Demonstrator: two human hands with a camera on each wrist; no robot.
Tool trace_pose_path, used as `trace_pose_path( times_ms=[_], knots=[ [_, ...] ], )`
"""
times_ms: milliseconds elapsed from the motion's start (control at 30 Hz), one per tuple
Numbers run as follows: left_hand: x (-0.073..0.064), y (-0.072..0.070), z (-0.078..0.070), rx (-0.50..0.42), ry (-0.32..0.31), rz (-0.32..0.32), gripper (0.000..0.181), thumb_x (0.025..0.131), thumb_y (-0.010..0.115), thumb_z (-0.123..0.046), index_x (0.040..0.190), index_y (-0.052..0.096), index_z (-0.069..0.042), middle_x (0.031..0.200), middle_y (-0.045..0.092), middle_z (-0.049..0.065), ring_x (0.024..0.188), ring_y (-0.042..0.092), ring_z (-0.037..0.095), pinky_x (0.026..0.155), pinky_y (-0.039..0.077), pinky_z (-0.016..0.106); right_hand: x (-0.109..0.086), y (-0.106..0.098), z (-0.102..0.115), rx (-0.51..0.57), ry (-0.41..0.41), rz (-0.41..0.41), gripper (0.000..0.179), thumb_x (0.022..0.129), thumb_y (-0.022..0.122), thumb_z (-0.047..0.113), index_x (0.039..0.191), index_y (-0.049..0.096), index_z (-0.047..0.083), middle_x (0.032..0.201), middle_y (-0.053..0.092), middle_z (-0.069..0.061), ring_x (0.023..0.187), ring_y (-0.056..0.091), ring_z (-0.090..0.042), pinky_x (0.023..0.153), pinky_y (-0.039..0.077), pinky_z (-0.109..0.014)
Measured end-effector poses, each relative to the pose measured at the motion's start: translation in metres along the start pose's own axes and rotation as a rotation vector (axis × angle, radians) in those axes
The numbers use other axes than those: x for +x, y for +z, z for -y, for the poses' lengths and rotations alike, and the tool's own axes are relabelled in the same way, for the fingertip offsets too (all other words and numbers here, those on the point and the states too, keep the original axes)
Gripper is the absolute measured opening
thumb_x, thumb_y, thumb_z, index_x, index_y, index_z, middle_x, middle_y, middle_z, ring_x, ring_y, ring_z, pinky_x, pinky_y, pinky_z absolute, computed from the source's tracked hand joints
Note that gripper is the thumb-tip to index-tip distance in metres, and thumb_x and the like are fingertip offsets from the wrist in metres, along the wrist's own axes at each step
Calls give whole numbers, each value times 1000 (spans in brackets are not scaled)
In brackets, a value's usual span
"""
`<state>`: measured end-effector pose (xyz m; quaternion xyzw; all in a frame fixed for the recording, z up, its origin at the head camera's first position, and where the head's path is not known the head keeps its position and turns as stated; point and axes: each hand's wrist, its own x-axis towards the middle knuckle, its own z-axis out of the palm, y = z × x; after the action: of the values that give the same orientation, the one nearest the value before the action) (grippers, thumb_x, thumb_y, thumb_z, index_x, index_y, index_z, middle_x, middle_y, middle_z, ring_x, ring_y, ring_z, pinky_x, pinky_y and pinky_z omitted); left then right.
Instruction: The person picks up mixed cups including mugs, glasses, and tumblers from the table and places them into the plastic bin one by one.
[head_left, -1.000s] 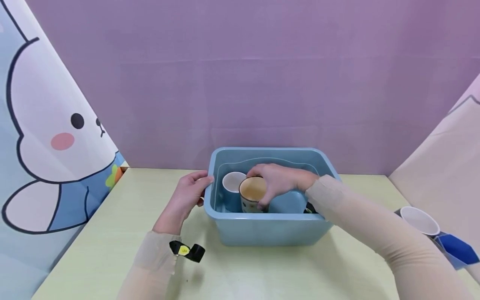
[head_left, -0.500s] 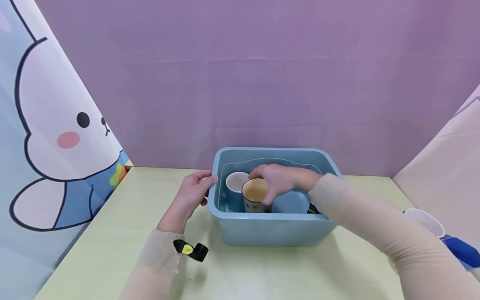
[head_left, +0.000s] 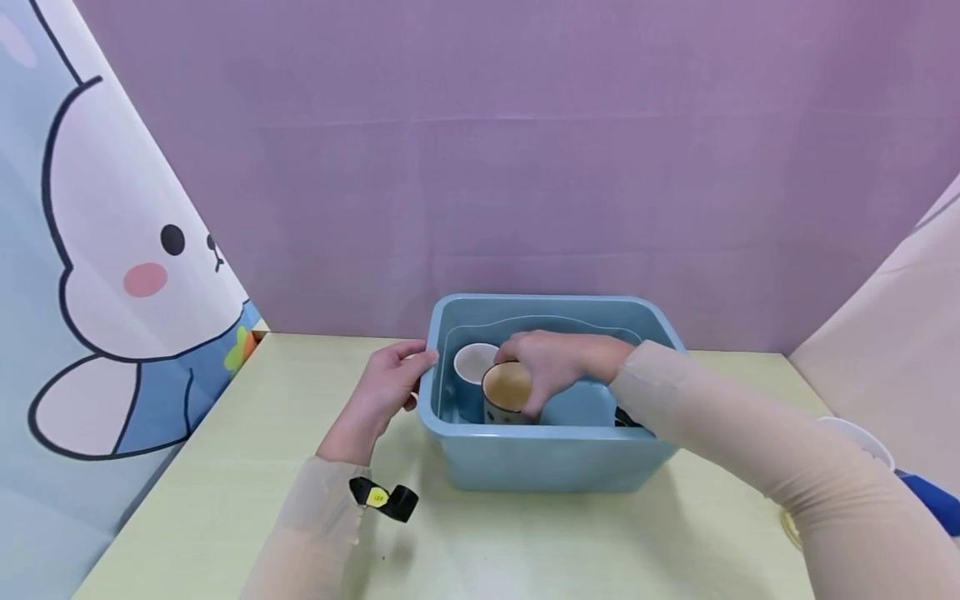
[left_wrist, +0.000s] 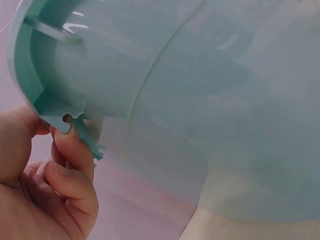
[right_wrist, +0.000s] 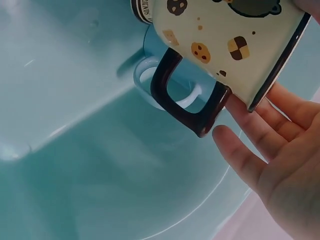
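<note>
A light blue plastic tub [head_left: 555, 458] stands on the table. My left hand [head_left: 384, 387] grips its left rim, thumb above and fingers curled beneath the lip [left_wrist: 60, 117] in the left wrist view. Inside the tub, my right hand [head_left: 551, 362] holds a cream mug [head_left: 507, 392] by its upper part, fingers and thumb on opposite sides of the rim. The right wrist view shows the mug's cookie print and dark brown handle [right_wrist: 187, 117]. Left of it sits a blue mug with a white inside [head_left: 476, 363]. A smooth blue thing [head_left: 579, 404] lies under my right wrist.
At the table's right edge are a white cup [head_left: 858, 437] and a dark blue item [head_left: 930, 500], both partly covered by my right sleeve. Some of a yellow ring shape [head_left: 789, 528] shows beside that sleeve. A purple cloth [head_left: 480, 167] hangs behind the tub.
The cream mug has sunk slightly lower in the tub with my right hand round it. My left hand has stayed on the rim. The whole view has shifted a little.
</note>
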<state>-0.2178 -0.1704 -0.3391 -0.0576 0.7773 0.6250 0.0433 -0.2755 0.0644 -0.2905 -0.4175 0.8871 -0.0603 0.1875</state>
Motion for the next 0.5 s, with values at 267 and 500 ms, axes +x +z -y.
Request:
trace_pose_path(
  times_ms=[267, 500],
  knots=[
    [1, 1, 0, 3, 9, 3, 36, 95, 53, -32, 126, 58, -15, 81, 65, 6, 64, 54, 19, 52, 41, 25, 3, -1, 8, -37, -3, 17, 67, 66, 81, 35, 123, 55, 12, 117, 58, 1, 103, 52, -17, 83, 49, -31],
    [2, 2, 0, 9, 10, 2, 36, 95, 53, -32, 126, 58, -15, 79, 64, 6, 63, 53, 19, 51, 42, 25, 8, 0, 11, -56, -7, 28, 67, 65, 82, 36, 122, 55, 12, 114, 58, 1, 99, 52, -15, 81, 49, -28]
  ],
)
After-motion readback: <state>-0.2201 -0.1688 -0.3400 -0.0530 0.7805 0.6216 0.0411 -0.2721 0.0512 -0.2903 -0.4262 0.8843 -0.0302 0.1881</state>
